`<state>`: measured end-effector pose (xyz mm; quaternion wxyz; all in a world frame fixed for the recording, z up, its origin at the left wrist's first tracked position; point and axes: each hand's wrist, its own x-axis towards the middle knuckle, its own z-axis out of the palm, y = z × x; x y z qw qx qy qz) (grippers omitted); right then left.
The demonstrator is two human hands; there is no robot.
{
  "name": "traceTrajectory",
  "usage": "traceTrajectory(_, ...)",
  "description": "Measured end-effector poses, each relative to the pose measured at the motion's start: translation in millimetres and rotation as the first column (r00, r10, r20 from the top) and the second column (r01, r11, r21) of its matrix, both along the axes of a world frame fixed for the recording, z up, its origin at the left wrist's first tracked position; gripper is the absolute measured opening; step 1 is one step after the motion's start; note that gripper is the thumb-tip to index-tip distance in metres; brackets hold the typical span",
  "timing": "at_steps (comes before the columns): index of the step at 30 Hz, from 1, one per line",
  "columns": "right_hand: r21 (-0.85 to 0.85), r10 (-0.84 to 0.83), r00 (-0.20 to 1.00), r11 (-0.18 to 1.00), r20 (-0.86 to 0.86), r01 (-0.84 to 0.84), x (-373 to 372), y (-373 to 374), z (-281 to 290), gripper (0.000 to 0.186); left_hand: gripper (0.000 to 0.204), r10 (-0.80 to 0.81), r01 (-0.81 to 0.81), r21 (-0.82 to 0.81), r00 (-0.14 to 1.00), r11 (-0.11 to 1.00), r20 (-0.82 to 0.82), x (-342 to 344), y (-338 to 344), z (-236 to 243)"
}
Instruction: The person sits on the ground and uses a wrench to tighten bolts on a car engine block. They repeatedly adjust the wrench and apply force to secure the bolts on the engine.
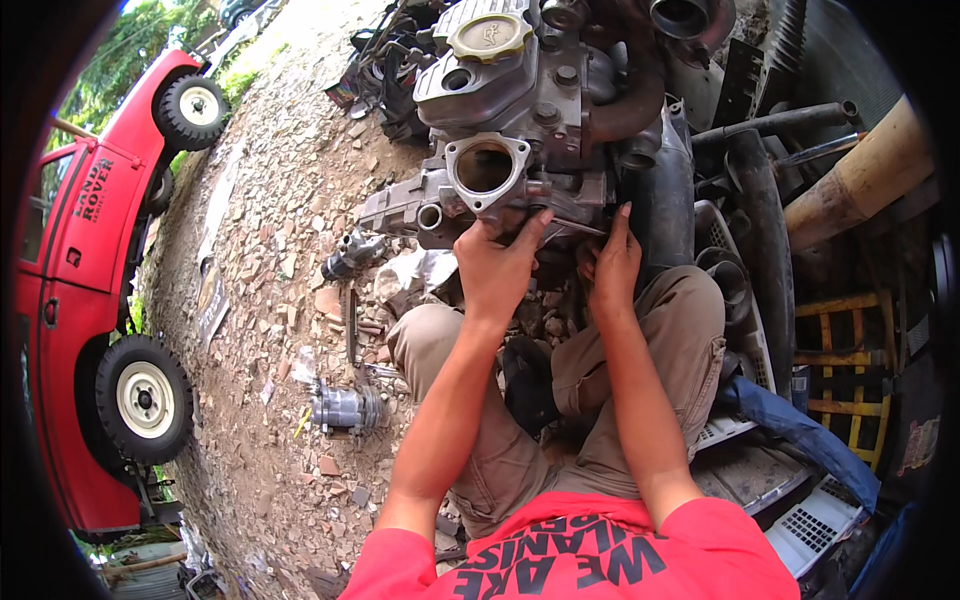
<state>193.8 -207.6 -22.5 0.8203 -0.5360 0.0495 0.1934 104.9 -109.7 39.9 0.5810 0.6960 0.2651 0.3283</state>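
Observation:
A grey metal engine [530, 100] with an oil filler cap [490, 35] on top stands upright before me. My left hand [492, 258] is closed at its lower front, just below the triangular flanged opening [485, 142], with thumb and fingers against the metal. My right hand [612, 262] is closed a little to the right, fingertips at a thin metal piece [580, 225] that stretches toward my left thumb. What exactly each hand grips is partly hidden by the fingers. My bent legs [670, 340] flank the hands.
Stony ground [230, 330] carries a cylindrical metal part [340, 408] and a smaller fitting [345, 255]. A red off-road vehicle [80, 250] is at left. Dark pipes [760, 220], a bamboo pole [850, 180], a yellow grille [845, 390] and a blue tarp [800, 430] crowd the right.

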Motion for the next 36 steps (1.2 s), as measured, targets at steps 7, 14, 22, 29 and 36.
traceTrajectory(7,-0.201,0.165,0.976,0.96,-0.144,-0.192,-7,-10,-13,0.065,0.016,0.035,-0.035,0.036,0.999,0.999,0.021,3,-3,3)
traceTrajectory(14,0.17,0.108,0.979,0.982,-0.174,-0.078,-16,-11,-10,0.058,0.022,-0.021,0.021,0.013,1.0,1.0,0.02,3,3,-5)
traceTrajectory(22,-0.16,-0.064,0.761,0.963,0.646,0.217,-25,-27,42,0.035,0.021,-0.153,0.155,-0.101,0.988,0.983,0.028,0,12,-2)
traceTrajectory(29,-0.091,-0.134,0.829,0.972,0.542,0.217,-22,-23,33,0.021,0.02,-0.204,0.206,-0.147,0.979,0.967,0.025,-3,14,2)
traceTrajectory(36,0.216,-0.082,0.961,0.976,0.265,0.024,-31,-21,42,0.024,0.02,-0.212,0.216,-0.216,0.976,0.952,0.041,-13,12,9)
